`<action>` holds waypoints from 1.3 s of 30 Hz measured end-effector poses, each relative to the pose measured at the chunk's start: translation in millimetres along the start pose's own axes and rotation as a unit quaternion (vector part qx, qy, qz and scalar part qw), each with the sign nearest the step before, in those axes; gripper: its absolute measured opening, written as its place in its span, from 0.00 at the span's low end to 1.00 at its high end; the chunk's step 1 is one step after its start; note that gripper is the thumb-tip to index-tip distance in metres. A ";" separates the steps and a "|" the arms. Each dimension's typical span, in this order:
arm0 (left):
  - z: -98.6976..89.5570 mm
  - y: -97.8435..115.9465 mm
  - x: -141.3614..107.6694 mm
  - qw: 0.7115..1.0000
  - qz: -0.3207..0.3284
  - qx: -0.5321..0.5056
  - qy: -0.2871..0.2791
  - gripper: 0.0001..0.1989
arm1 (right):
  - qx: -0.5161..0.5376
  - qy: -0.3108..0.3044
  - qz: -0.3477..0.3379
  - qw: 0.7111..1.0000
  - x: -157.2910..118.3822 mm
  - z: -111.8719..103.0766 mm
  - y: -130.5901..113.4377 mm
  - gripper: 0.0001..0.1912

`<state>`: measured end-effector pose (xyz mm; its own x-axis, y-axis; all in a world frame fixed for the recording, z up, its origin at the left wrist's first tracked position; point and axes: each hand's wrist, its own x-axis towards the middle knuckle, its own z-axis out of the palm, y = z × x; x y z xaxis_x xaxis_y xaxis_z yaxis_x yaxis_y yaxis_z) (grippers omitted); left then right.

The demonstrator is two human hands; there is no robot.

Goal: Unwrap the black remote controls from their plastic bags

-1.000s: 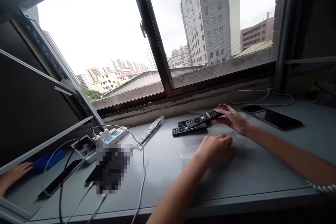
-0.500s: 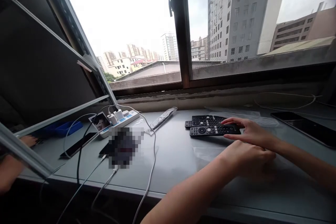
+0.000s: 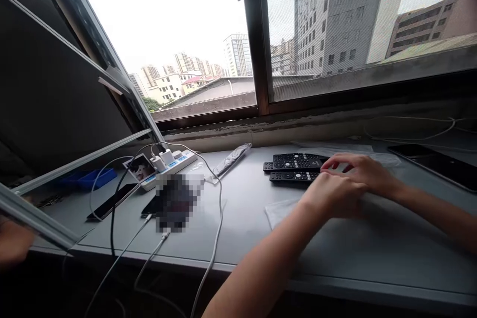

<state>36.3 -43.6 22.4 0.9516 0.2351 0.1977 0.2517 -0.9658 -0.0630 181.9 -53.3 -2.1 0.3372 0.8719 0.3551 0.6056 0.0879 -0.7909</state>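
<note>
Several black remote controls [image 3: 294, 163] lie side by side on the grey table, their buttons facing up. The nearest remote control [image 3: 290, 177] has its right end hidden under my hands. My right hand [image 3: 359, 169] comes in from the right, with bent fingers closed around that end; its thumb is hidden. In front of it, my left hand [image 3: 335, 189] crosses over and overlaps it, back of the hand toward me. Its fingers are out of sight, so I cannot tell what they touch. A clear plastic bag [image 3: 279, 211] lies flat beside my left forearm.
A bagged item [image 3: 233, 159] lies left of the remotes. Further left are a white power strip [image 3: 182, 161], cables, phones and a blue tray [image 3: 99, 179]. Another black phone [image 3: 436, 164] rests at the right. Part of another person's arm [image 3: 15, 241] shows at the far left.
My left hand has moved forward and left, now covering part of my right hand and the nearest remote's end. My right fingers have shifted slightly right and bent more. The view has tilted down slightly.
</note>
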 end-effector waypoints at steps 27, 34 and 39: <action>10.3 -62.7 -19.8 0.966 -0.218 -0.071 0.117 0.54 | -0.053 0.420 -0.195 0.885 25.3 -61.4 5.9 0.05; 28.1 -64.7 -22.6 0.948 -0.294 -0.113 0.050 0.50 | -0.202 0.202 -0.251 0.925 34.5 -45.7 28.6 0.10; 27.8 -71.8 -19.7 0.940 -0.314 -0.116 0.070 0.45 | -0.240 0.079 -0.172 0.952 45.2 -33.4 66.1 0.12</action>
<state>4.4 24.2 -4.2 0.5912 0.7661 0.2523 0.6957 -0.6426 0.3211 261.3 -24.1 -21.6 0.1400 0.7449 0.6524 0.9469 0.0920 -0.3082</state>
